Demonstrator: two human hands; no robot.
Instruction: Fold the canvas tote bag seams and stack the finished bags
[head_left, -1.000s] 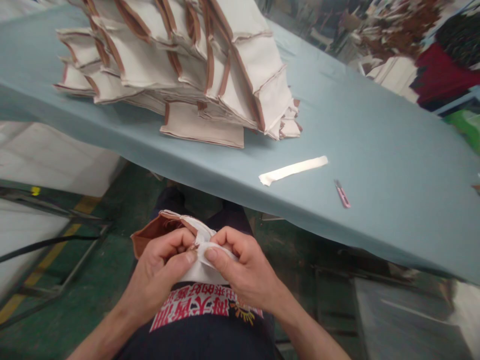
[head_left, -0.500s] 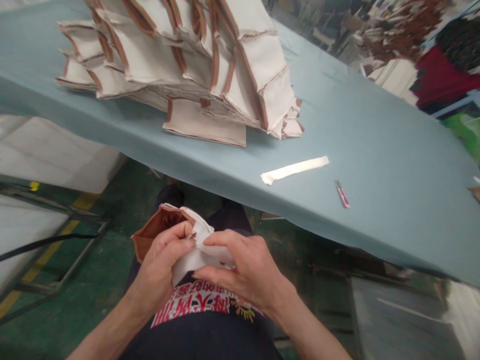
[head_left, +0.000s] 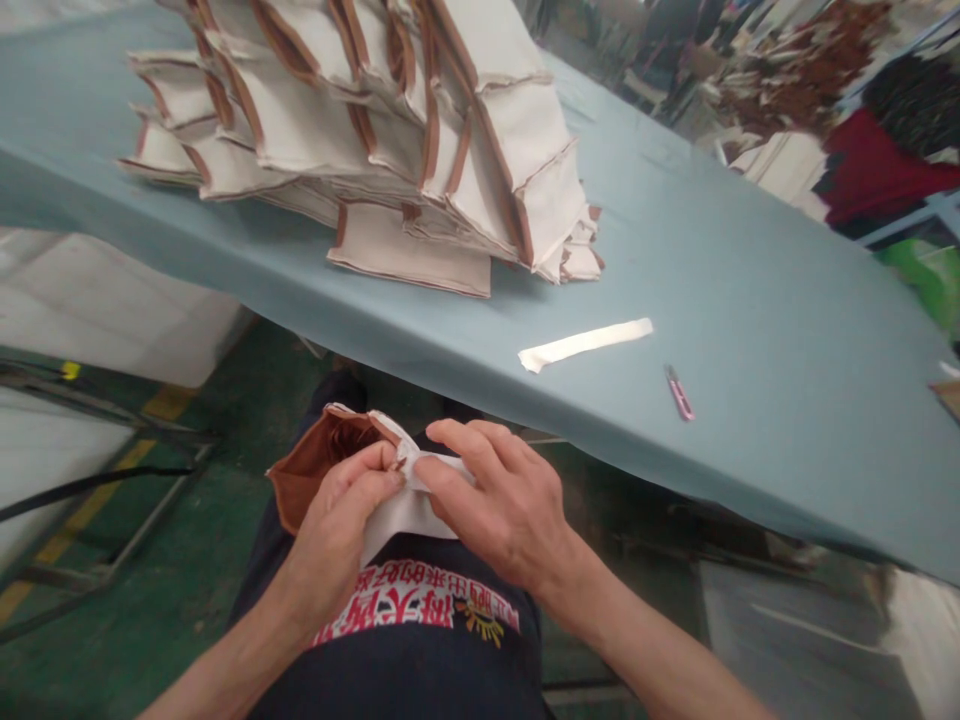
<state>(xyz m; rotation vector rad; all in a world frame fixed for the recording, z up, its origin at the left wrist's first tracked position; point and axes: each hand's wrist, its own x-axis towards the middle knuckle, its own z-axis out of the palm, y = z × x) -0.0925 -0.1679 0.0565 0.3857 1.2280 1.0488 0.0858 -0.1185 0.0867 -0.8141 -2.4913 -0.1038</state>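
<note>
Over my lap is a brown-and-white fabric pouch (head_left: 304, 480), its brown side gaping to the left and its white cloth spread between my hands. My left hand (head_left: 349, 505) is closed, thumb and forefinger pinching the pouch's seamed edge. My right hand (head_left: 499, 495) has the white cloth between thumb and fingers, the thumb pressed on it close to the left fingertips. Its forefinger is raised and bent, and its lower fingers are partly hidden. A small brown bit shows at the left fingertips; I cannot make out what it is.
On the blue-covered table (head_left: 750, 330) lies a large pile of white fabric pieces with brown edges (head_left: 390, 130). Nearer me are a cream fabric strip (head_left: 589, 343) and small pink-handled thread snips (head_left: 679, 393). A metal frame (head_left: 150, 530) stands at left.
My right hand has turned and moved slightly up. Its thumb has come up onto the white cloth beside the left fingertips, and its forefinger has lifted. My left hand keeps its pinch.
</note>
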